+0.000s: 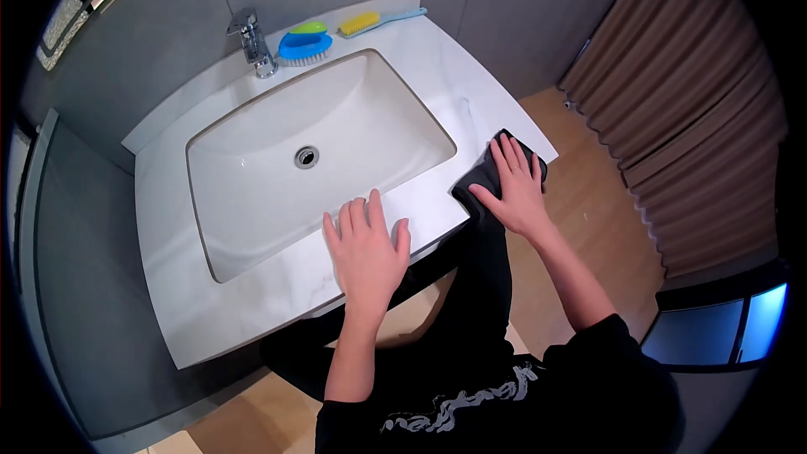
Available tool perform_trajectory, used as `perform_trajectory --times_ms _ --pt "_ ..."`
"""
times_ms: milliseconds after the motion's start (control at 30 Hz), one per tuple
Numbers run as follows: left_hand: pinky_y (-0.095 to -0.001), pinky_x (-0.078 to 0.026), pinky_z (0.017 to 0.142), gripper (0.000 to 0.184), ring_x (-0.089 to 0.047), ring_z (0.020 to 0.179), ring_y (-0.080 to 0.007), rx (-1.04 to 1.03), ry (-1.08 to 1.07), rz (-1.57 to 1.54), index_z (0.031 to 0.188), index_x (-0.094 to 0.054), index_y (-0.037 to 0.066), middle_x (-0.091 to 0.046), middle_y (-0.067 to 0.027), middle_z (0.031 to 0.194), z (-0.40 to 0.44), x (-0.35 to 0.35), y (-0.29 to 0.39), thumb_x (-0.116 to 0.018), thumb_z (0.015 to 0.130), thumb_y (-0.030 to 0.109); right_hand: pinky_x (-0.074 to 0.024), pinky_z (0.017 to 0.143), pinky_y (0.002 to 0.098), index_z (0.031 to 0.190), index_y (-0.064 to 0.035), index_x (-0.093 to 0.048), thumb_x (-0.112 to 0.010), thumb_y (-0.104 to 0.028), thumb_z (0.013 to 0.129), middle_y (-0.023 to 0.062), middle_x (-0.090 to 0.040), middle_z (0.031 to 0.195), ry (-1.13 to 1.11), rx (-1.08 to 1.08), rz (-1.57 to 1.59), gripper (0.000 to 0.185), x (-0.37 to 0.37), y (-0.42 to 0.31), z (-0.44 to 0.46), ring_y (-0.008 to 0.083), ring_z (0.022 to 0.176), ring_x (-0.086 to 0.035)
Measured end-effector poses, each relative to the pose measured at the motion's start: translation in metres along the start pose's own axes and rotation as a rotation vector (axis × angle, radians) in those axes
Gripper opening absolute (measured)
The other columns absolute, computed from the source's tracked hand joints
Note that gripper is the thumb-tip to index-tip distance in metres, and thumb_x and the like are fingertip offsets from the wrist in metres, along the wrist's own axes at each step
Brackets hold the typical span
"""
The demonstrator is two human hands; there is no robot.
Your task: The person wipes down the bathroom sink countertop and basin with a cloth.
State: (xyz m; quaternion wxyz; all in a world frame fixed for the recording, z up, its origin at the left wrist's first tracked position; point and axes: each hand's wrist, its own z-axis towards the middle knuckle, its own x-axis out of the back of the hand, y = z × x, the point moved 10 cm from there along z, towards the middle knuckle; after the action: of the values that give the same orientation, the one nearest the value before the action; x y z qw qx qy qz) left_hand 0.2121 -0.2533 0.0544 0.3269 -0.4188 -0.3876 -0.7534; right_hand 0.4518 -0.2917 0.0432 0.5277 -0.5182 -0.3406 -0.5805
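Note:
My left hand (pixel 366 245) rests on the front rim of the white countertop (pixel 454 185), its fingers spread and pointing at the sink, with nothing in them. A dark grey folded cloth (pixel 481 176) lies at the right front corner of the counter, part of it hanging over the front edge. My right hand (pixel 517 189) lies on top of this cloth, fingers stretched out and apart, the thumb to the left. The palm hides the cloth's middle. Between the hands and the wall is the white sink basin (pixel 277 210), with a round metal drain (pixel 307 157).
A chrome faucet (pixel 255 46) stands behind the basin. Beside it are a blue and green scrub brush (pixel 304 46) and a yellow-bristled brush (pixel 361 23) with a light blue handle. A brown pleated curtain (pixel 689 109) hangs at the right. My legs are under the counter's front.

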Motion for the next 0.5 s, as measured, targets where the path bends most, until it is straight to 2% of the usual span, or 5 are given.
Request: perform_trajectory --times_ms 100,167,200,267,500 --pt "-0.0551 -0.027 0.110 0.051 -0.049 0.117 -0.0288 -0.002 -0.010 -0.003 0.128 -0.051 0.000 -0.055 -0.0136 0.119 0.000 -0.001 0.001 -0.061 0.088 0.031 -0.0113 0.114 0.0580 0.146 0.0002 -0.030 -0.056 -0.063 0.083 0.0195 -0.027 0.154 -0.021 -0.023 -0.013 0.093 -0.001 -0.002 0.008 0.0330 0.145 -0.021" --pt "-0.0555 -0.026 0.110 0.051 -0.049 0.117 -0.0291 -0.005 -0.015 0.000 0.128 -0.051 0.000 -0.055 -0.0139 0.119 0.000 -0.001 0.002 -0.061 0.088 0.031 -0.0112 0.115 0.0547 0.149 -0.0024 -0.027 -0.057 -0.062 0.082 0.0179 -0.024 0.156 -0.045 -0.076 -0.091 0.094 -0.006 0.003 0.026 0.0318 0.146 -0.019" --pt "-0.0557 -0.026 0.110 0.051 -0.049 0.117 -0.0293 -0.008 -0.005 0.000 0.128 -0.051 0.000 -0.055 -0.0140 0.119 0.000 -0.001 0.002 -0.061 0.088 0.030 -0.0122 0.115 0.0552 0.149 -0.0009 -0.026 -0.057 -0.067 0.080 0.0187 -0.024 0.156 -0.041 -0.080 -0.105 0.100 -0.010 0.006 0.037 0.0321 0.146 -0.019" --pt "-0.0559 -0.027 0.110 0.052 -0.049 0.117 -0.0294 -0.007 0.003 0.016 0.128 -0.051 0.000 -0.055 -0.0142 0.119 0.001 0.001 0.001 -0.062 0.087 0.030 -0.0107 0.115 0.0577 0.147 0.0025 -0.027 -0.055 -0.071 0.079 0.0222 -0.024 0.154 -0.044 -0.073 -0.059 0.104 -0.018 0.008 0.069 0.0327 0.146 -0.018" --pt "-0.0557 -0.028 0.108 0.051 -0.050 0.114 -0.0297 0.007 0.015 0.022 0.126 -0.053 0.001 -0.055 -0.0135 0.117 0.004 0.001 0.002 -0.063 0.085 0.029 -0.0112 0.114 0.0598 0.146 0.0008 -0.029 -0.047 -0.082 0.073 0.0201 -0.021 0.156 -0.077 -0.166 -0.008 0.112 -0.058 0.018 0.214 0.0312 0.146 -0.016"
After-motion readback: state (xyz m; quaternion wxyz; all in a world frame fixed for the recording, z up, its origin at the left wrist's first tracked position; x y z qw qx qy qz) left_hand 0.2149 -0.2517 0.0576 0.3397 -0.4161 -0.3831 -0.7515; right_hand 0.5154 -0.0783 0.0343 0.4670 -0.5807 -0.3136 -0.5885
